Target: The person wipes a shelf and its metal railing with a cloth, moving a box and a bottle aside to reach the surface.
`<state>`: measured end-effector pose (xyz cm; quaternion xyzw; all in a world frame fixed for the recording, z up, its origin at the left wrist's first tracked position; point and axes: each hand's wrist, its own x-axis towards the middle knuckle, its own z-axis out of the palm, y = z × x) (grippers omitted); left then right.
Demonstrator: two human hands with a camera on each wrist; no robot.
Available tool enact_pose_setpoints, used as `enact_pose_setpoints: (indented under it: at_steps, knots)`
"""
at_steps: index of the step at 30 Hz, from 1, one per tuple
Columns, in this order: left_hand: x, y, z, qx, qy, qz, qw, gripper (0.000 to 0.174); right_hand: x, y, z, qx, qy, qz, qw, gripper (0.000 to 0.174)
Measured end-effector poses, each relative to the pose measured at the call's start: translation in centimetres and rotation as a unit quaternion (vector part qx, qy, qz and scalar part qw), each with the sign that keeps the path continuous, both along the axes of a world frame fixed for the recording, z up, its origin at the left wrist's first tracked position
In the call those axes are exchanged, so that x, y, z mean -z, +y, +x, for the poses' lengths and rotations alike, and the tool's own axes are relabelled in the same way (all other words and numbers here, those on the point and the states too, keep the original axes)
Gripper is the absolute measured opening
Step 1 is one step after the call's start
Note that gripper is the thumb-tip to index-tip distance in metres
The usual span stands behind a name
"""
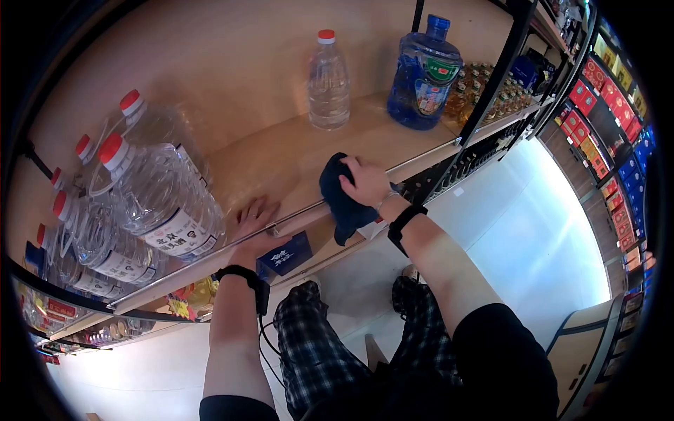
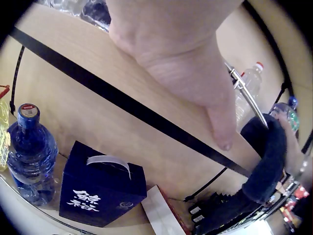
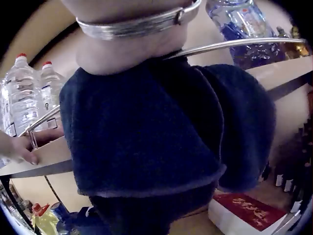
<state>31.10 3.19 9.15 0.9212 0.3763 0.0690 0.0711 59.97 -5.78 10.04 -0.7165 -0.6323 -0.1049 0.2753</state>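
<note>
My right hand (image 1: 366,184) grips a dark blue cloth (image 1: 337,184) at the front edge of the wooden shelf. The cloth (image 3: 142,132) hangs over the metal rail in folds and fills most of the right wrist view, hiding the fingers. Further left, my left hand (image 1: 256,221) rests on the shelf edge beside the large clear bottles (image 1: 168,203), its fingers extended over the board. The left wrist view shows that hand (image 2: 181,73) with its thumb along the shelf front and nothing held.
A clear bottle with a red cap (image 1: 328,88) and a large blue bottle (image 1: 425,84) stand at the shelf's back. Several small amber bottles (image 1: 491,95) are to the right. Below are a dark blue gift box (image 2: 102,186) and a blue bottle (image 2: 32,156). A thin rail (image 1: 428,156) runs along the shelf front.
</note>
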Motion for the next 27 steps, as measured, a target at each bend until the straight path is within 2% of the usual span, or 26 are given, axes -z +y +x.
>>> enact_pose_setpoints:
  at_steps: [12,15,18,22,25,27]
  knots:
    - [0.0,0.2,0.0,0.002,-0.012,-0.014,1.000,0.086,-1.1,-0.3,4.0,0.086,0.070,-0.055,0.992,0.038]
    - [0.4,0.3,0.0,0.008,-0.023,-0.017,1.000,0.086,-0.9,0.0,3.7,0.099,0.060,-0.059,0.992,0.041]
    - [0.3,0.2,0.1,0.002,-0.013,-0.020,1.000,0.087,-0.7,0.3,3.2,0.137,-0.024,-0.097,0.985,0.045]
    - [0.7,0.5,-0.1,0.001,-0.022,-0.022,1.000,0.088,-0.7,-0.6,0.8,0.114,-0.069,-0.084,0.988,0.052]
    - [0.2,0.1,0.0,0.004,-0.019,-0.020,1.000,0.087,-2.0,-1.2,-1.3,0.112,-0.070,-0.107,0.985,0.051]
    - [-0.2,-0.1,0.1,-0.002,0.001,-0.010,1.000,0.087,-2.5,-1.0,-1.6,0.095,-0.058,-0.100,0.989,0.044]
